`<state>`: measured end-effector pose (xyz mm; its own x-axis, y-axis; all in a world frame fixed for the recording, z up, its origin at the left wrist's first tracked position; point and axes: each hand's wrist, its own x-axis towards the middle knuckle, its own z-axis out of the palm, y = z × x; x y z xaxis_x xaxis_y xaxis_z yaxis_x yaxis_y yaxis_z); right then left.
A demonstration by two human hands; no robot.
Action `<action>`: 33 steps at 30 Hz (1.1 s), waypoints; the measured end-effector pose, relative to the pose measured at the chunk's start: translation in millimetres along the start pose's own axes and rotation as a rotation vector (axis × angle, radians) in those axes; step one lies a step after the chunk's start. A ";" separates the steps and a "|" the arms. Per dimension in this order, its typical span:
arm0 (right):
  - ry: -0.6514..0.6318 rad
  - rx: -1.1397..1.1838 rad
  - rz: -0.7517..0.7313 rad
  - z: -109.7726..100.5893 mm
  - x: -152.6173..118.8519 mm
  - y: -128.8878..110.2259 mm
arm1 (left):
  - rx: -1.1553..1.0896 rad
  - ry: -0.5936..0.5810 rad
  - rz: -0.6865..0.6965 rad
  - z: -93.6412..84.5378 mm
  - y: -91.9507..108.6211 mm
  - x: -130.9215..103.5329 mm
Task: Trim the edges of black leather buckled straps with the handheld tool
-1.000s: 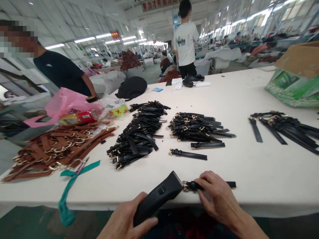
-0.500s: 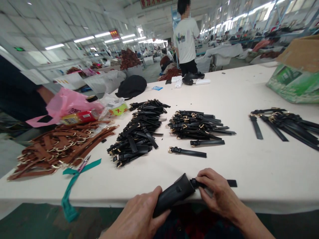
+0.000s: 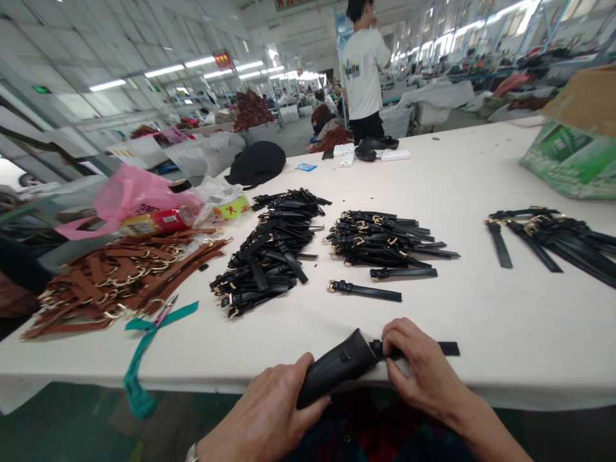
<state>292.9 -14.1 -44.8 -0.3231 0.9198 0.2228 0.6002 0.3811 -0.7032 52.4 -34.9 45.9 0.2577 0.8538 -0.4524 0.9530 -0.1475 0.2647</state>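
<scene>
My left hand (image 3: 276, 401) is wrapped round a black handheld tool (image 3: 332, 369) with a wide end and a small button; its exact kind I cannot make out. The wide end points at a short black buckle strap (image 3: 449, 348). My right hand (image 3: 421, 366) pinches that strap near its buckle end, close to the tool's mouth; the strap's tail sticks out to the right and its middle is hidden by my fingers. Just beyond lies a loose black buckle strap (image 3: 368, 292), with a pile of similar straps (image 3: 380, 240) behind it.
Another black strap pile (image 3: 269, 256) lies left of centre, and a few straps (image 3: 553, 234) at the right. Brown straps with metal rings (image 3: 115, 276), scissors with teal ribbon (image 3: 163, 314), a pink bag (image 3: 139, 192), a black cap (image 3: 257, 163) and a green box (image 3: 563, 154) share the white table.
Both hands keep their holds, with the tool and strap almost in the same place. The view has shifted slightly. A dark-clothed person at the far left has moved mostly out of view.
</scene>
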 end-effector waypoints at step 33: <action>-0.023 0.140 -0.017 0.2 10.7 10.9 | 0.158 -0.062 0.027 -36.4 11.6 16.8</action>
<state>295.8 -0.2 -50.2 -0.3497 0.9105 0.2209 0.4872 0.3781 -0.7872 61.9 -4.2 72.4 0.2880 0.8166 -0.5001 0.9576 -0.2506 0.1423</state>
